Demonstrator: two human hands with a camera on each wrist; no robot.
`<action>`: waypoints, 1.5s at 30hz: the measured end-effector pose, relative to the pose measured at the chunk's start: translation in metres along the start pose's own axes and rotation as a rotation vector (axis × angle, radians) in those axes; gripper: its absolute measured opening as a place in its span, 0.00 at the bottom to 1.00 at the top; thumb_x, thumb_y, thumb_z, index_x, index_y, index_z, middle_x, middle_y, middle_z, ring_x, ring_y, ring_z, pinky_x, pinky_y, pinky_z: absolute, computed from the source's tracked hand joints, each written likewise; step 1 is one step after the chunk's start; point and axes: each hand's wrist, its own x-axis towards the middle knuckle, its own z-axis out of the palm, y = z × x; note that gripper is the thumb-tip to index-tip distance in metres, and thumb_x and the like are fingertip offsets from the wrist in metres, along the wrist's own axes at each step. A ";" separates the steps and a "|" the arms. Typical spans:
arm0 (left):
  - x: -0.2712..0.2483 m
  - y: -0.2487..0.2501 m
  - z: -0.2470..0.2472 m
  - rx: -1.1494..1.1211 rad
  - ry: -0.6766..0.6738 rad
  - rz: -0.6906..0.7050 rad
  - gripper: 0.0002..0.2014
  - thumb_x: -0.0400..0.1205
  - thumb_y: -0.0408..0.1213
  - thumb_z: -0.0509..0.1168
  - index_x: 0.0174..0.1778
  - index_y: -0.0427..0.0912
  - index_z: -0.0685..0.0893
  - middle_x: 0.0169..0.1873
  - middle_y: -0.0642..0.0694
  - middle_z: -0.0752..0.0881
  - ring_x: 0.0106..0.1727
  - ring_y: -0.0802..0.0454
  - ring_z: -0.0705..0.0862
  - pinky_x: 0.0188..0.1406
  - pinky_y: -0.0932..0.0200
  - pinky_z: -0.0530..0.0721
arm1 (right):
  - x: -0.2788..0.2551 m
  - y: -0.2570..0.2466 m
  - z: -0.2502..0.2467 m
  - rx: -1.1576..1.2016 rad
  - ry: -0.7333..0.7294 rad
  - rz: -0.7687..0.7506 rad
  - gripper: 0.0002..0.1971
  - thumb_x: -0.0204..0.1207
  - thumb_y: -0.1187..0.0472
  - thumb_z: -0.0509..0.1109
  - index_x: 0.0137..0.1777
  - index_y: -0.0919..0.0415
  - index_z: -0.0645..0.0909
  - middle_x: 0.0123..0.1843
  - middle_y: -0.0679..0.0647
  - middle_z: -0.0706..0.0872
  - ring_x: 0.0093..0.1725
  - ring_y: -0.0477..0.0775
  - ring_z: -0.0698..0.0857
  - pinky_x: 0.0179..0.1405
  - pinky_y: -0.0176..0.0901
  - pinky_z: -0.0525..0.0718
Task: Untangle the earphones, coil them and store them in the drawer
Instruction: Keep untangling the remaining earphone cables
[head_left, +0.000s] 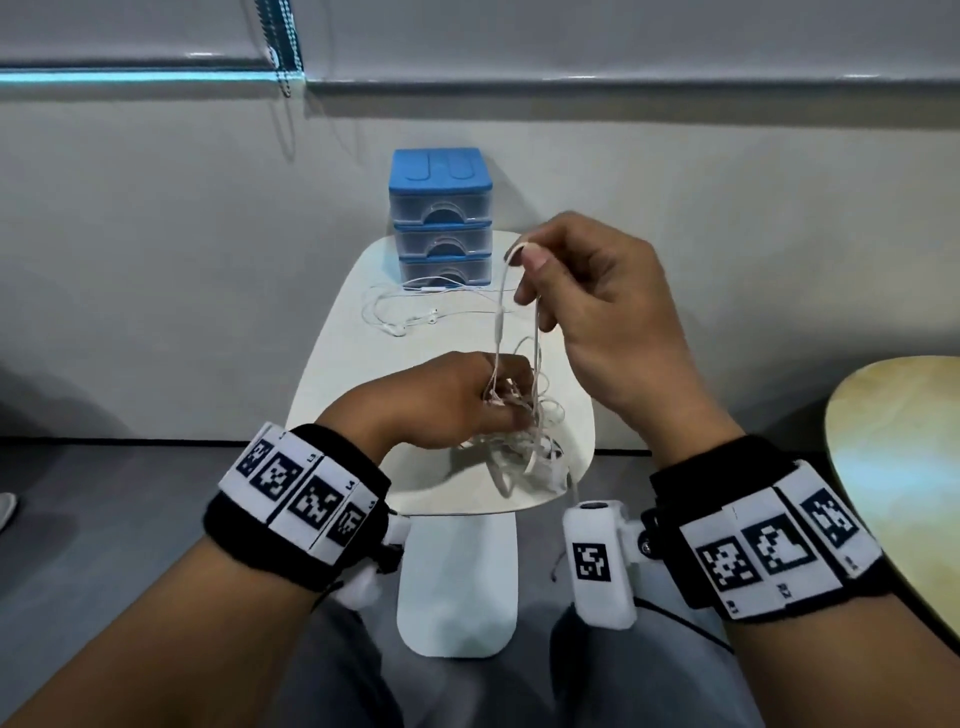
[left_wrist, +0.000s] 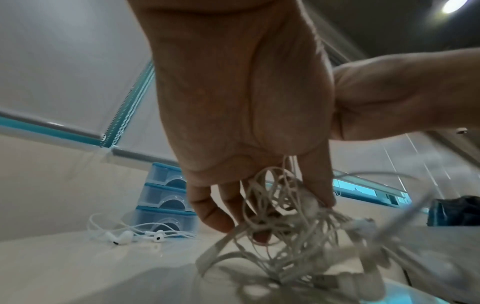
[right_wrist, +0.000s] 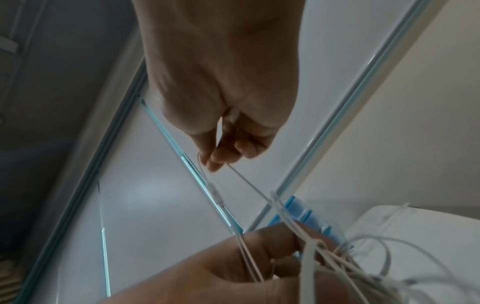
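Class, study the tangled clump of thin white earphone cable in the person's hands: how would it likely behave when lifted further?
The tangled clump of thin white earphone cable is probably floppy: its loops droop below the left hand. It seems light, since the right hand raises a strand by a pinch. Knots may tighten as the strand runs taut.

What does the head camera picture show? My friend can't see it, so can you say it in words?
Two hands work on a tangled bundle of white earphone cables above a small white table: the left hand grips the bundle while the right hand pinches one strand and lifts it. Behind them, another pair of earphones lies before a blue three-drawer box, all drawers closed.
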 end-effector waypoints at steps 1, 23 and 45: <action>0.000 -0.002 -0.002 0.030 0.034 -0.022 0.03 0.84 0.44 0.71 0.50 0.52 0.85 0.45 0.55 0.89 0.49 0.55 0.85 0.57 0.50 0.83 | 0.000 -0.002 -0.001 -0.014 0.055 -0.053 0.07 0.85 0.64 0.68 0.48 0.65 0.85 0.35 0.56 0.87 0.32 0.55 0.82 0.35 0.58 0.83; -0.018 -0.018 -0.023 0.194 0.335 -0.275 0.04 0.78 0.52 0.72 0.42 0.59 0.89 0.40 0.58 0.89 0.46 0.51 0.87 0.52 0.48 0.87 | -0.001 -0.005 0.006 -0.311 0.135 -0.315 0.05 0.84 0.64 0.69 0.52 0.64 0.86 0.52 0.56 0.83 0.51 0.45 0.81 0.53 0.39 0.80; -0.026 -0.014 -0.012 0.146 0.698 -0.185 0.12 0.77 0.47 0.78 0.54 0.61 0.87 0.43 0.56 0.76 0.46 0.55 0.78 0.47 0.54 0.77 | -0.005 0.012 -0.017 -0.234 -0.116 0.225 0.11 0.82 0.57 0.73 0.38 0.56 0.91 0.30 0.44 0.78 0.31 0.46 0.73 0.32 0.37 0.68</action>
